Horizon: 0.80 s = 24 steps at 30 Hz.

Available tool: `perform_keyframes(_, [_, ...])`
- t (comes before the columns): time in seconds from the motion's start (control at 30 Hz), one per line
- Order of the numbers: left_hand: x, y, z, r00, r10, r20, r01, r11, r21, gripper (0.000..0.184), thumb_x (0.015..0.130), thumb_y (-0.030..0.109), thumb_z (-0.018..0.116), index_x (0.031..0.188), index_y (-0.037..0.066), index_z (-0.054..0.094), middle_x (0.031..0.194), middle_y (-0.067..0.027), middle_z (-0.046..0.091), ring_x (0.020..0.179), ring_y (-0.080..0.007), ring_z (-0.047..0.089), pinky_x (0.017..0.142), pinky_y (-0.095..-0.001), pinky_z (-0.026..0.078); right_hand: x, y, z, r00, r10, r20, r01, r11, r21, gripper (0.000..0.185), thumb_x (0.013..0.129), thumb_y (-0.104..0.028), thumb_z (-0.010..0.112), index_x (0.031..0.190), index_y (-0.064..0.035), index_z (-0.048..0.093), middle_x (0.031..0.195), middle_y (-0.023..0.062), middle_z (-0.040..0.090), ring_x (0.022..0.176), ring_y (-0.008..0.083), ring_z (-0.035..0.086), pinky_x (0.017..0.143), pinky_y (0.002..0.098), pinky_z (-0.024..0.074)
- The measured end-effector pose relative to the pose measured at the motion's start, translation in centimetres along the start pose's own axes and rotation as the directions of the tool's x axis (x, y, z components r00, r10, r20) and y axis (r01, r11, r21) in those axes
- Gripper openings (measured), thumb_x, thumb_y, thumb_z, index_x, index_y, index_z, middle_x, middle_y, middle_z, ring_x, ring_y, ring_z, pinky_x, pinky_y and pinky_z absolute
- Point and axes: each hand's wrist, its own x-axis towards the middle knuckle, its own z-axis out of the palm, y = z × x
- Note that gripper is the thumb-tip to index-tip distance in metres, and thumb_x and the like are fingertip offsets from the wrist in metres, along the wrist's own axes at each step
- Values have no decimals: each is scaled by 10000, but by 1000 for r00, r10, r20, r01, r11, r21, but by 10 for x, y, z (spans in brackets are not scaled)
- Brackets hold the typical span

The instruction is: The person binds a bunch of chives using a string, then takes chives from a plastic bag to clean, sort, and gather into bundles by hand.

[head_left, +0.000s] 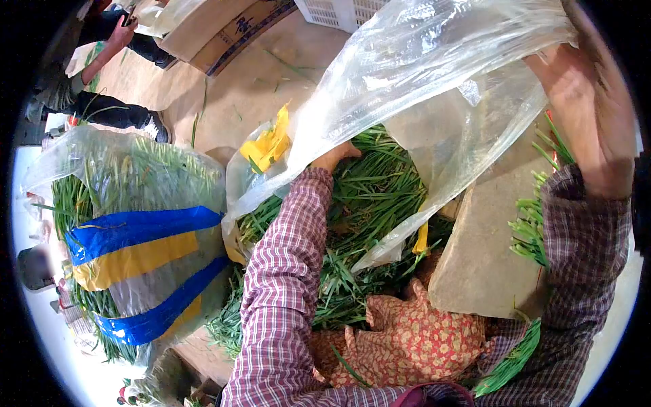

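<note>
A clear plastic bag point(407, 61) stretches from the middle of the view to the upper right, its mouth pulled wide. My right hand point(568, 74) holds the bag's raised edge; its fingers are partly hidden at the top. Inside the mouth lie long green leafy stalks point(376, 183), which look like garlic chives. My left hand point(337, 155) reaches in and rests on these stalks, thumb stretched out, the other fingers mostly covered by plastic. More loose greens point(339, 278) spread below my left forearm. Yellow pieces point(268, 142) show at the bag's edge.
To the left stands a filled clear bag of greens point(156, 169) with blue and yellow bands. A cardboard-coloured block point(488, 251) is at the right, with green stalks point(529, 230) beyond. Another person's hand point(122, 32) holds a dark object near a carton point(224, 30) and a white crate point(339, 12).
</note>
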Motion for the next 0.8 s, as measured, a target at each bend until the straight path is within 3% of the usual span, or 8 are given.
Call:
perform_keyframes(0.07, [-7, 13, 11, 994, 24, -105, 4, 965, 263, 820, 581, 443, 810, 1204, 21, 486, 1162, -187, 551, 1218, -339, 423, 1027, -528, 285, 0, -1, 0, 1000, 2, -3, -2, 1000, 0, 444, 968, -257, 479, 1357, -64, 386, 1275, 161, 505, 1153, 276, 521, 986, 426, 432])
perform_keyframes(0.1, [-16, 23, 14, 963, 148, -224, -50, 919, 391, 660, 607, 329, 803, 1121, 32, 515, 1044, -161, 587, 1085, -295, 518, 965, -467, 361, 0, -2, -1, 1000, 1, -4, -1, 1000, -1, 441, 968, -256, 479, 1356, -64, 389, 1272, 162, 508, 1151, 276, 522, 985, 426, 432])
perform_keyframes(0.17, [-29, 35, 25, 946, 191, -262, -67, 906, 417, 606, 558, 228, 810, 1055, 43, 517, 943, -130, 597, 976, -298, 565, 905, -445, 403, -2, -3, -1, 1000, 6, -9, -6, 1000, -8, 437, 968, -255, 480, 1352, -64, 395, 1266, 162, 514, 1149, 277, 524, 984, 425, 433])
perform_keyframes(0.3, [-46, 53, 24, 916, 238, -323, -115, 927, 358, 488, 533, 121, 766, 931, 58, 491, 843, -120, 570, 869, -319, 584, 816, -411, 451, -4, -2, -1, 1000, 12, -14, -12, 1000, -13, 428, 968, -251, 481, 1345, -65, 407, 1255, 163, 525, 1145, 278, 528, 981, 424, 435])
perform_keyframes(0.37, [-48, 55, 17, 952, 136, -275, -79, 975, 208, 460, 546, 111, 751, 928, 60, 500, 840, -130, 573, 843, -335, 585, 774, -416, 473, -4, -2, -2, 1000, 17, -13, -17, 1000, -13, 423, 967, -250, 482, 1341, -65, 413, 1249, 164, 530, 1143, 279, 530, 980, 423, 436])
perform_keyframes(0.53, [-40, 43, 3, 964, 113, -239, -85, 989, 124, 560, 601, 239, 762, 1082, 52, 545, 886, -167, 634, 816, -346, 627, 712, -454, 499, -6, 0, -3, 999, 30, -19, -30, 999, -17, 412, 967, -246, 484, 1333, -65, 427, 1235, 165, 544, 1137, 281, 535, 977, 422, 438])
perform_keyframes(0.7, [-62, 40, -11, 983, 137, -119, -137, 991, 8, 571, 563, 193, 787, 1050, 32, 535, 876, -180, 619, 829, -368, 612, 713, -440, 490, -6, 1, -2, 999, 44, -19, -44, 999, -13, 401, 966, -241, 486, 1324, -65, 442, 1221, 166, 558, 1132, 283, 540, 973, 420, 440])
perform_keyframes(0.8, [-84, 50, -19, 957, 196, -213, -190, 981, 45, 579, 562, 179, 785, 1062, 34, 534, 883, -180, 614, 822, -372, 607, 709, -437, 488, -7, 4, -4, 998, 55, -27, -56, 998, -8, 395, 966, -239, 487, 1318, -65, 451, 1213, 167, 567, 1128, 285, 543, 971, 420, 441])
